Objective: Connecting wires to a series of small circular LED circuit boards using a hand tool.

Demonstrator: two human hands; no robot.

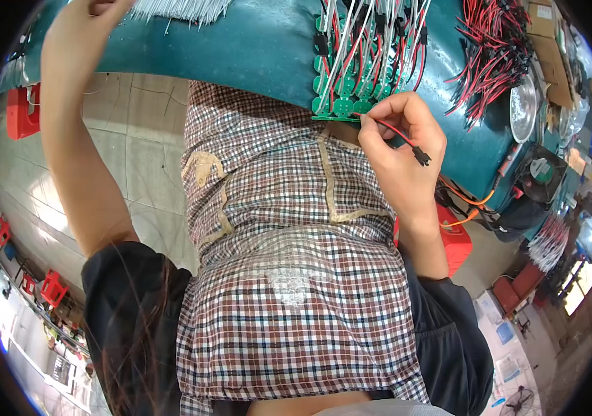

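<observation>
Boards: green round-padded boards [343, 106] in rows at one o'clock, right on the near edge of the dark green work surface [254, 62].
Right hand: over at two o'clock, this hand [401, 163] has thumb and forefinger pinched together at the boards' near edge, on a red-and-black lead [398, 132]; the lead crosses the palm side, its black connector [421, 157] dangling free.
Left hand: way out between ten and eleven, this hand [88, 15] runs off the top edge; cannot tell whether its fingers grip anything.
In the way: white wires [341, 52] and more leads sprawl over the boards, hiding plenty of them, and the right fingertips cover the near corner.
Eleven o'clock: a fan of white strands [178, 8], just beside the left hand.
Two o'clock: a big tangle of red-and-black leads [493, 59], with a silvery dish [523, 114] nearby and cardboard boxes [549, 45] beyond.
Three o'clock: a dark square fan [542, 170], an orange cable [472, 202], a red stool [456, 239].
Six o'clock: a checked apron [296, 277] fills the middle.
</observation>
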